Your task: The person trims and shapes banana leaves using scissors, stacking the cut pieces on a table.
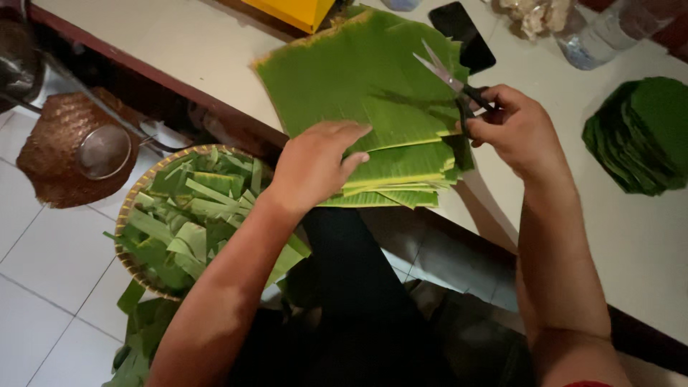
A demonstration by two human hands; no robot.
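Note:
A thick stack of green banana leaf sheets [358, 79] lies on the white table [631, 236], its near end hanging a little over the table edge. My left hand [315, 163] presses flat on the near edge of the stack. My right hand [512, 129] grips black-handled scissors [450, 77], blades open and pointing up-left over the stack's right side.
A pile of cut round leaf pieces [641, 136] sits at the right. A woven basket [136, 193] full of leaf trimmings stands on the tiled floor at left, next to a brown woven mat with a metal strainer [104, 150]. A black phone [466, 32], a yellow box [294, 11] and a plastic bottle [595, 36] lie at the back.

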